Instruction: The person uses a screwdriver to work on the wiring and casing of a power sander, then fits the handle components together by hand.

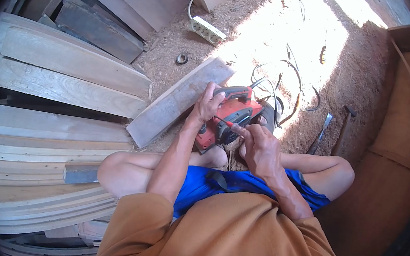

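A red and black electric planer (239, 113) rests tilted between my bent legs, its side turned towards me. My left hand (208, 104) is wrapped round the front part of its handle. In my closed right hand (263, 150) is a screwdriver (235, 127) with a partly clear, red-collared handle. Its thin shaft points left at the planer's side; whether the tip sits in a screw is too small to tell. Behind the planer, a wooden board (180, 102) lies slanted on the ground.
Stacked planks (58, 129) fill the left side. A white power strip (208, 31) and a tape roll (181, 58) lie on sawdust ahead. Black cable (298, 83) curls beyond the planer. A chisel (321, 133) and a hammer-like tool (344, 131) lie right, near a brown wooden panel (392, 169).
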Demonstrator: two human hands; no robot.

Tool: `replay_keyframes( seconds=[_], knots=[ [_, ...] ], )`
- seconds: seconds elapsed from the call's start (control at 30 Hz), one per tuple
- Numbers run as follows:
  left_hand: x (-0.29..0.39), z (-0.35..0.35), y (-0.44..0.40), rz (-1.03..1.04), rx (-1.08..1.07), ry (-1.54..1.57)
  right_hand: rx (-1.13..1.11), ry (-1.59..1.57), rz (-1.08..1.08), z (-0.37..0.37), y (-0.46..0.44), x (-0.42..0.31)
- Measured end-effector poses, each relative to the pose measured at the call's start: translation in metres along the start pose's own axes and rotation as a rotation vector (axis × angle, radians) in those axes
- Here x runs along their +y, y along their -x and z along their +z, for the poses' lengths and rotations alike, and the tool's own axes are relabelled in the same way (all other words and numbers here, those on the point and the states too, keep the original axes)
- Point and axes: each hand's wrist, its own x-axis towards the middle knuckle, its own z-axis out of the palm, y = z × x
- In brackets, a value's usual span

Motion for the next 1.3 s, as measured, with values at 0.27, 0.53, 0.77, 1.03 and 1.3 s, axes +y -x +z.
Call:
replay_keyframes(
  seconds=[0.27, 0.53, 0.77, 1.03, 1.3],
  knots=[
    [0.003, 0.002, 0.002, -0.007, -0.003, 0.021, -0.114, 0.053, -0.163, -0.018, 0.003, 0.006],
    [-0.001, 0.001, 0.001, -0.016, -0.003, 0.03, -0.108, 0.064, 0.134, 0.0, 0.009, 0.008],
    [0.007, 0.003, 0.003, -0.015, 0.009, -0.011, -0.063, 0.038, 0.017, 0.0, 0.015, 0.004],
    [0.003, 0.003, 0.001, 0.004, 0.01, 0.061, -0.134, 0.137, -0.1, -0.01, 0.002, 0.008],
    [0.003, 0.013, 0.005, -0.048, 0.08, 0.063, -0.258, -0.084, 0.073, -0.001, 0.006, 0.008]
  ],
)
